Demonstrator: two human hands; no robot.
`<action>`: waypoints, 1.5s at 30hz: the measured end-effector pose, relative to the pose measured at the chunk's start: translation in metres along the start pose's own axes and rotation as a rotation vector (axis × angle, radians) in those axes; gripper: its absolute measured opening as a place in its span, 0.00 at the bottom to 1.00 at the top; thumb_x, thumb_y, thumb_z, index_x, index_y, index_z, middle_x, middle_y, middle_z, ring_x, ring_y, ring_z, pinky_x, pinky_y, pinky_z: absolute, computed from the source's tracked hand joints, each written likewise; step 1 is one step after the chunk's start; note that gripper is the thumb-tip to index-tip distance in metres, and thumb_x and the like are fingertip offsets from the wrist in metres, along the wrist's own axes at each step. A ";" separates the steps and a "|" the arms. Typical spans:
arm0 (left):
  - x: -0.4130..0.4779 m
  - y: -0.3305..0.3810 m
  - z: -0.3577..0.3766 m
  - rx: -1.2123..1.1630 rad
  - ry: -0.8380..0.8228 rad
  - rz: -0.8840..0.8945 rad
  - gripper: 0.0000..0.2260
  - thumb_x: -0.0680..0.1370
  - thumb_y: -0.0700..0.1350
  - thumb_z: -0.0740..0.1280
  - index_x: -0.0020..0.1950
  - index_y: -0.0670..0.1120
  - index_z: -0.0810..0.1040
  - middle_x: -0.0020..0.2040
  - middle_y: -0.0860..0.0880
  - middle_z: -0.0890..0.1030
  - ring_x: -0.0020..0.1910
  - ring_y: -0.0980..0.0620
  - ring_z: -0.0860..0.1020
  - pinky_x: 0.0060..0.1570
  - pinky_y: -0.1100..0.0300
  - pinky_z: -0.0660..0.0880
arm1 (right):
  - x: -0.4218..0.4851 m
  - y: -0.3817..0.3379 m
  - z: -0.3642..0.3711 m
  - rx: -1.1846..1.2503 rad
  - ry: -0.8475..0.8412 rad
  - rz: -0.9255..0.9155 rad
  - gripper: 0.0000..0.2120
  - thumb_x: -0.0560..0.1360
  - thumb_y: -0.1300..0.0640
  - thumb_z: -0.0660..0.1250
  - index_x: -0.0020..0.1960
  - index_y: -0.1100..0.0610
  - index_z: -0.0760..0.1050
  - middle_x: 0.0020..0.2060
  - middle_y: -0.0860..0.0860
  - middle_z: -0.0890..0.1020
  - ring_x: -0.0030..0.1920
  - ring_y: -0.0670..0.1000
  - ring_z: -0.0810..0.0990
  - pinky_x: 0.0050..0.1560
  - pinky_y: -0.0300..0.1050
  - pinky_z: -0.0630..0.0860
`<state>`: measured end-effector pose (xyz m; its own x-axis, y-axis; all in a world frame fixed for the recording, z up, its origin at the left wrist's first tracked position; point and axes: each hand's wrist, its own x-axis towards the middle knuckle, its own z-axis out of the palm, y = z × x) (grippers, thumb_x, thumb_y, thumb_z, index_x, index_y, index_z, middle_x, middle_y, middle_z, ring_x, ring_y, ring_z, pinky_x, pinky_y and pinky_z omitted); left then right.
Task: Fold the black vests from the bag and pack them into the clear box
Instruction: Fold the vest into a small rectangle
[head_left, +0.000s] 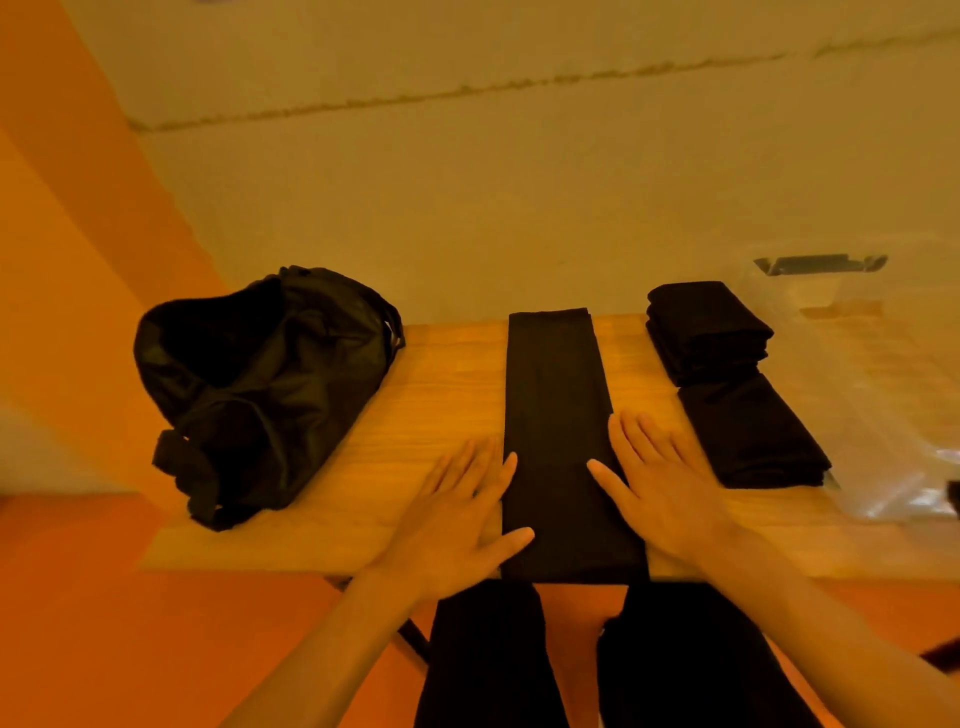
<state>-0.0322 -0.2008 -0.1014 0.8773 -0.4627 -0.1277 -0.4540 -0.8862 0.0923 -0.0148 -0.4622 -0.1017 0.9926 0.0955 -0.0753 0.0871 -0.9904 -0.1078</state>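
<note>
A light wooden table (431, 395) stands against a pale wall (519, 208) over an orange floor (78, 597); one long black vest folded into a strip (556, 415) lies at its centre; the left hand (457, 519) and right hand (665, 493) lie flat with straight fingers at its edges, gripping nothing; one crumpled black bag (260, 384) sits left; two stacks of folded black vests (706, 327) sit right by a clear plastic box (883, 389), whether inside it I cannot tell.

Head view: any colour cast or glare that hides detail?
Head view: heavy orange cast throughout; the vest and bag read as near-featureless black; the clear box is faint, with pale glare patches at its near end.
</note>
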 end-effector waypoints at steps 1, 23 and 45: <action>-0.004 0.000 -0.003 -0.030 0.011 0.030 0.35 0.81 0.70 0.48 0.82 0.59 0.36 0.80 0.53 0.29 0.78 0.54 0.27 0.80 0.49 0.37 | -0.003 0.002 -0.003 0.020 0.011 -0.017 0.56 0.59 0.27 0.11 0.81 0.50 0.36 0.82 0.50 0.42 0.81 0.50 0.38 0.80 0.52 0.41; -0.045 0.020 0.036 0.077 0.330 0.313 0.38 0.58 0.46 0.86 0.68 0.50 0.79 0.69 0.51 0.79 0.68 0.53 0.77 0.63 0.55 0.76 | -0.079 0.021 0.024 -0.015 0.324 -0.613 0.35 0.58 0.48 0.86 0.63 0.50 0.81 0.61 0.48 0.83 0.64 0.45 0.78 0.62 0.43 0.72; -0.058 0.026 0.020 -0.705 0.579 0.250 0.11 0.75 0.43 0.76 0.57 0.52 0.87 0.56 0.60 0.85 0.58 0.61 0.80 0.57 0.59 0.77 | -0.103 0.032 -0.004 0.530 0.358 -0.554 0.16 0.77 0.42 0.66 0.62 0.44 0.81 0.54 0.33 0.81 0.58 0.34 0.79 0.58 0.32 0.76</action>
<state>-0.0979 -0.1973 -0.1114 0.7941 -0.3864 0.4692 -0.6067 -0.4570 0.6504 -0.1139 -0.5044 -0.0938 0.7932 0.4269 0.4342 0.6060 -0.6234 -0.4940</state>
